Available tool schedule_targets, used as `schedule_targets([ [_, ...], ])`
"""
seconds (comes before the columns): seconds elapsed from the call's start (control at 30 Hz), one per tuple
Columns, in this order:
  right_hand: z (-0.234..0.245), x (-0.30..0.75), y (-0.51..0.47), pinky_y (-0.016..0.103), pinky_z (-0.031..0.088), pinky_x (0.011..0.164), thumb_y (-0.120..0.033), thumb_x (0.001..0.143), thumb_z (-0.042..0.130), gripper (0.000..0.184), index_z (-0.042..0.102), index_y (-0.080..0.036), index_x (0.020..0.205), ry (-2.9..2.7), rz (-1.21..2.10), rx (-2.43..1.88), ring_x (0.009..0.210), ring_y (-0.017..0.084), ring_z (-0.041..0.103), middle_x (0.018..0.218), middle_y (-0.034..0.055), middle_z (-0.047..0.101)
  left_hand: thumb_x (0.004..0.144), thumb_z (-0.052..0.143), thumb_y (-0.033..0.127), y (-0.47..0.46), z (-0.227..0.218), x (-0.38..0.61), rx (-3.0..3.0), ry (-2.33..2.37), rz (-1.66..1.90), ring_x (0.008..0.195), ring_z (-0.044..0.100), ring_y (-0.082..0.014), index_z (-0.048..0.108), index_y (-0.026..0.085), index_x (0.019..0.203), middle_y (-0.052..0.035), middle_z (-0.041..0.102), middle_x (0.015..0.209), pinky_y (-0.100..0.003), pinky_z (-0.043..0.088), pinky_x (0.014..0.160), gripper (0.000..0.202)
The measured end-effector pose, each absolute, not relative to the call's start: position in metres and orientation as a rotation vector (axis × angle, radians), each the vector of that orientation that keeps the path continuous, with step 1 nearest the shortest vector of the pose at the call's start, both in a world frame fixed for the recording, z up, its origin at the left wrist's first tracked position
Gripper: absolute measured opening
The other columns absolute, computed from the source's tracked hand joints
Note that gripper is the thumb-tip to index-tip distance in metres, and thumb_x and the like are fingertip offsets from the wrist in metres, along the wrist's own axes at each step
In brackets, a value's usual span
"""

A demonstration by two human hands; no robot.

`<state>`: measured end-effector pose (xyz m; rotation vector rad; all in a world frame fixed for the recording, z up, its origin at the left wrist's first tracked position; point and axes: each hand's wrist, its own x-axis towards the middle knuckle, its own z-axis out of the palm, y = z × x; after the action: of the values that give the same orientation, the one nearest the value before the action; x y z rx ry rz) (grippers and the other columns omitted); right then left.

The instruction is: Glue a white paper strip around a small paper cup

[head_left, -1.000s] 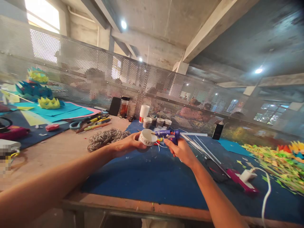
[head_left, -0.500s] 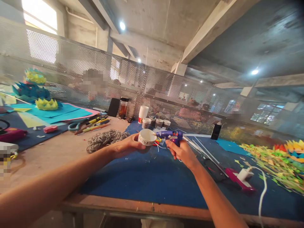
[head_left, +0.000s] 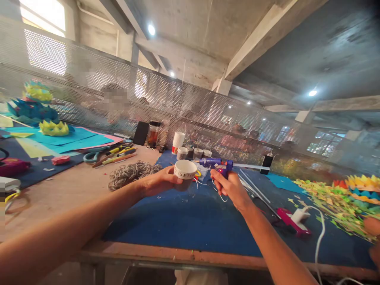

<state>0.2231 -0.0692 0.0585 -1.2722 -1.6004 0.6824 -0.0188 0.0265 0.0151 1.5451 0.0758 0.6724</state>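
My left hand [head_left: 162, 181] grips a paper cup [head_left: 185, 174] by its left side, above the blue mat. The cup is whitish with dark lettering round the rim, and its open mouth tips a little toward me. In my right hand [head_left: 230, 186] is a purple glue gun [head_left: 221, 168], fingers wrapped round its handle. A small red light glows on the gun, and a long pale glue stick [head_left: 251, 166] sticks out of its back. The nozzle points left, just beyond the cup's right rim; whether it touches the cup I cannot tell.
A heap of grey cord [head_left: 132, 174] lies left of the cup. Several small cups [head_left: 198, 153] stand behind it. To the right are a pink power strip [head_left: 293, 221] with a white cable and yellow-green paper scraps [head_left: 329, 198]. Tools [head_left: 115, 155] and blue paper [head_left: 74, 139] lie left.
My right hand has drawn the glue gun slightly right and up, so its nozzle no longer reaches over the cup's mouth. Someone's hand now shows at the right edge.
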Motion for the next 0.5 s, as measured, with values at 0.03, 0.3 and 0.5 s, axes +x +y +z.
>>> schedule_targets([
  [0.03,0.059,0.224,-0.069,0.025,0.041,0.044,-0.06,0.091,0.06,0.045,0.06,-0.02,0.071,-1.63,0.653,-1.293,0.039,0.009,0.04,0.05,-0.0053,0.048,0.076,0.076,0.036,0.025,0.016,-0.019,1.526,0.079,0.673,0.071,0.048,-0.0156,0.065,0.011,0.119,-0.0068,0.062,0.086,-0.029,0.033,0.066,0.051],
  [0.3,0.07,0.229,-0.079,0.028,0.039,0.049,-0.06,0.095,0.055,0.055,0.049,-0.022,0.055,-1.793,0.277,-1.498,0.046,0.015,0.05,0.047,-0.0013,0.051,0.073,0.081,0.026,0.027,0.015,-0.019,1.484,0.128,0.712,0.072,0.05,-0.015,0.066,0.013,0.119,-0.0057,0.066,0.09,-0.027,0.033,0.066,0.051],
  [0.5,0.076,0.228,-0.084,0.029,0.036,0.05,-0.059,0.096,0.053,0.055,0.05,-0.023,0.056,-1.867,0.248,-1.511,0.048,0.015,0.049,0.049,-0.0011,0.052,0.073,0.082,0.022,0.028,0.014,-0.019,1.473,0.138,0.725,0.078,0.053,-0.0144,0.064,0.017,0.126,-0.0059,0.068,0.102,-0.025,0.035,0.067,0.057],
])
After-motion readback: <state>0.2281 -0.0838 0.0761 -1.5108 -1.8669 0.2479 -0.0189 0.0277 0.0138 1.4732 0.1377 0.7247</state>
